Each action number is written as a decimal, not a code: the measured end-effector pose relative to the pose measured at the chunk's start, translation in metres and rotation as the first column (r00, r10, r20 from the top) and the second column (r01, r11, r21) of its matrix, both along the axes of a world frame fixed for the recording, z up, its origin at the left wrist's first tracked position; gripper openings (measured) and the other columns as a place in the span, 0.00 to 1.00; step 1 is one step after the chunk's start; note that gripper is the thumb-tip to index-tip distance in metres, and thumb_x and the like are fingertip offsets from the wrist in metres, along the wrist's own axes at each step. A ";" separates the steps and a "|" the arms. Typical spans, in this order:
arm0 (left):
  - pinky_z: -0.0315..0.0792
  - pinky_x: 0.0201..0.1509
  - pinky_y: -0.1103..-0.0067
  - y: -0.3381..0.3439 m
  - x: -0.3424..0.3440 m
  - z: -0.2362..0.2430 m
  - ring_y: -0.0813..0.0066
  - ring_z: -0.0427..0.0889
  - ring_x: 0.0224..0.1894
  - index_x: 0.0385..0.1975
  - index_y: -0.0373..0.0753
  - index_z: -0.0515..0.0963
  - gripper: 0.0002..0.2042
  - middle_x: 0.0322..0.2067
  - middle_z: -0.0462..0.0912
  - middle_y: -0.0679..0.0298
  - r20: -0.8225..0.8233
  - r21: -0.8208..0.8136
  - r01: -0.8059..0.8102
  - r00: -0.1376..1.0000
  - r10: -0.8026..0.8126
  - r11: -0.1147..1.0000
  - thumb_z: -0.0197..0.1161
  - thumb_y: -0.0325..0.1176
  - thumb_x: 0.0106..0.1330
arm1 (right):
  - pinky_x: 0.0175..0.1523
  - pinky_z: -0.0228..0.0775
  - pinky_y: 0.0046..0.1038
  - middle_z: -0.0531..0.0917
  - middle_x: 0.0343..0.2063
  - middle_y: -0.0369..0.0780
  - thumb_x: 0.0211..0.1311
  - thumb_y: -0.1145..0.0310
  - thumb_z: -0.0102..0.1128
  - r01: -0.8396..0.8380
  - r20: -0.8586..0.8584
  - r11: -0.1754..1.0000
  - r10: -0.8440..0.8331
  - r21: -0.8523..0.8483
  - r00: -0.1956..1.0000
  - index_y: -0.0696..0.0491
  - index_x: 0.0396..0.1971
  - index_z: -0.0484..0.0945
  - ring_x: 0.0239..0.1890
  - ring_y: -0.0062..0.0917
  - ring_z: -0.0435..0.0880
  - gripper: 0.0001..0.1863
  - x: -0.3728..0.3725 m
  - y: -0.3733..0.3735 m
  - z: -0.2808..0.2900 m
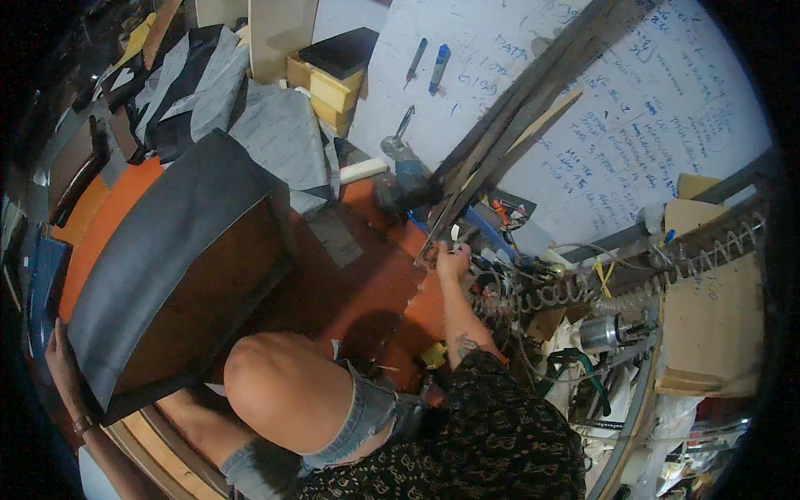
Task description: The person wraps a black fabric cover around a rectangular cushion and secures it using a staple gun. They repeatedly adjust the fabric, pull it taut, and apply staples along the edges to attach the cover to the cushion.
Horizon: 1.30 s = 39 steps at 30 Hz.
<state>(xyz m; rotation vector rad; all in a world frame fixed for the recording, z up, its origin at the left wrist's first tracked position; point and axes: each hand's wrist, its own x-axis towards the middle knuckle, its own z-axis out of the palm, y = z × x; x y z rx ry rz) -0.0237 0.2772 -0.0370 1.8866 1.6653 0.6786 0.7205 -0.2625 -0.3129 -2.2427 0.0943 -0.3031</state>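
My left hand (63,368) grips the near left edge of a curved piece (150,262) with black leather-like covering and a brown underside, propped on the orange floor mat (329,308). My right hand (452,262) is stretched forward, its fingers closed around a small metal tool (446,242) that I cannot make out clearly, beside long dark strips and a blue tray (492,233) of small items. A grey-green power tool (407,179) lies just beyond that hand. My bare bent knee (271,379) is between my hands.
Grey and black fabric pieces (267,133) and yellow foam blocks (332,96) pile up behind. A white board (600,100) with handwriting carries leaning wooden strips (542,117). Coiled hoses (567,292), a metal cylinder (598,333) and cardboard (708,325) crowd the right side.
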 end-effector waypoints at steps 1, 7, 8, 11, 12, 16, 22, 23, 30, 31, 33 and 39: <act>0.69 0.67 0.72 0.000 -0.002 0.002 0.65 0.83 0.58 0.60 0.27 0.82 0.29 0.55 0.87 0.52 -0.028 -0.028 0.043 0.999 -0.044 0.999 0.56 0.53 0.82 | 0.53 0.79 0.48 0.87 0.48 0.55 0.67 0.54 0.68 -0.245 -0.035 0.942 0.243 -0.231 0.969 0.57 0.54 0.82 0.50 0.51 0.87 0.24 -0.015 -0.003 0.017; 0.69 0.61 0.75 -0.004 -0.007 -0.020 0.71 0.80 0.50 0.56 0.30 0.84 0.26 0.46 0.86 0.61 0.077 0.091 -0.104 0.992 0.097 0.990 0.57 0.52 0.81 | 0.60 0.74 0.60 0.78 0.61 0.55 0.66 0.61 0.67 -0.768 -0.423 -0.011 0.840 -0.640 0.340 0.50 0.69 0.75 0.59 0.59 0.78 0.31 -0.164 -0.138 0.050; 0.69 0.62 0.75 -0.006 -0.003 -0.020 0.71 0.80 0.52 0.58 0.30 0.83 0.27 0.47 0.86 0.60 0.076 0.086 -0.100 0.993 0.094 0.991 0.58 0.52 0.81 | 0.58 0.74 0.63 0.78 0.61 0.57 0.66 0.62 0.66 -0.715 -0.390 0.007 0.834 -0.699 0.390 0.48 0.74 0.67 0.58 0.59 0.79 0.36 -0.182 -0.183 0.026; 0.69 0.66 0.73 -0.010 0.013 -0.009 0.69 0.81 0.56 0.60 0.31 0.82 0.27 0.51 0.87 0.58 0.078 0.071 -0.084 0.994 0.079 0.994 0.58 0.53 0.81 | 0.54 0.76 0.63 0.79 0.60 0.59 0.68 0.64 0.63 -0.734 -0.320 0.201 0.803 -0.649 0.503 0.47 0.83 0.51 0.53 0.61 0.83 0.47 -0.244 -0.245 -0.021; 0.69 0.67 0.73 -0.009 0.011 -0.008 0.68 0.81 0.58 0.61 0.31 0.82 0.28 0.53 0.87 0.57 0.095 0.051 -0.086 0.992 0.081 0.995 0.58 0.53 0.81 | 0.52 0.77 0.62 0.79 0.60 0.60 0.68 0.65 0.62 -0.758 -0.309 0.282 0.787 -0.589 0.533 0.48 0.84 0.46 0.51 0.61 0.84 0.49 -0.255 -0.250 -0.025; 0.69 0.65 0.73 0.010 -0.015 -0.012 0.68 0.81 0.56 0.59 0.29 0.83 0.28 0.51 0.87 0.56 0.070 0.144 -0.058 0.996 0.048 0.988 0.58 0.53 0.81 | 0.42 0.80 0.55 0.86 0.42 0.58 0.66 0.64 0.64 -0.855 -0.698 0.336 0.495 -0.396 0.518 0.57 0.84 0.40 0.36 0.54 0.88 0.53 -0.225 -0.247 -0.048; 0.71 0.60 0.76 0.019 -0.008 -0.037 0.71 0.81 0.50 0.57 0.26 0.82 0.29 0.48 0.86 0.59 0.138 0.009 0.002 0.990 -0.003 1.000 0.58 0.53 0.81 | 0.37 0.78 0.47 0.85 0.29 0.53 0.58 0.68 0.71 -0.889 -0.816 0.261 0.360 -0.377 0.452 0.61 0.82 0.48 0.30 0.50 0.85 0.55 -0.183 -0.293 -0.135; 0.71 0.64 0.75 0.012 -0.006 -0.031 0.68 0.84 0.56 0.60 0.25 0.82 0.30 0.53 0.88 0.54 0.139 0.002 0.001 0.990 -0.001 1.000 0.59 0.53 0.80 | 0.36 0.77 0.47 0.85 0.30 0.53 0.59 0.70 0.69 -0.901 -0.810 0.231 0.397 -0.368 0.432 0.62 0.82 0.48 0.29 0.48 0.85 0.54 -0.184 -0.287 -0.133; 0.70 0.65 0.75 -0.019 0.011 -0.004 0.67 0.83 0.57 0.60 0.25 0.82 0.30 0.54 0.88 0.54 0.058 0.043 -0.065 0.996 0.063 0.997 0.58 0.53 0.81 | 0.33 0.77 0.43 0.87 0.37 0.54 0.64 0.76 0.59 -0.925 -0.712 0.234 0.591 -0.298 0.379 0.58 0.81 0.52 0.29 0.41 0.86 0.45 -0.190 -0.217 -0.058; 0.71 0.63 0.75 -0.016 0.012 -0.005 0.69 0.83 0.55 0.59 0.25 0.82 0.30 0.52 0.88 0.55 0.097 0.048 -0.054 0.994 0.049 0.997 0.58 0.53 0.81 | 0.40 0.76 0.44 0.86 0.42 0.55 0.65 0.74 0.60 -0.923 -0.697 0.275 0.605 -0.269 0.384 0.56 0.81 0.53 0.36 0.43 0.85 0.45 -0.191 -0.198 -0.044; 0.72 0.60 0.76 -0.010 0.006 -0.017 0.71 0.83 0.50 0.57 0.26 0.83 0.29 0.48 0.88 0.58 0.185 0.058 -0.044 0.982 0.033 0.997 0.58 0.53 0.81 | 0.52 0.76 0.46 0.84 0.50 0.56 0.66 0.69 0.63 -0.918 -0.745 0.354 0.559 -0.180 0.363 0.50 0.81 0.55 0.49 0.47 0.83 0.44 -0.191 -0.139 0.008; 0.66 0.41 0.78 -0.031 0.018 -0.011 0.79 0.70 0.34 0.40 0.28 0.81 0.25 0.30 0.77 0.69 0.201 0.051 -0.015 0.980 0.005 0.999 0.59 0.51 0.82 | 0.70 0.71 0.46 0.80 0.64 0.54 0.69 0.63 0.68 -0.931 -0.710 0.297 0.609 -0.210 0.354 0.48 0.78 0.63 0.68 0.52 0.76 0.39 -0.191 0.006 0.084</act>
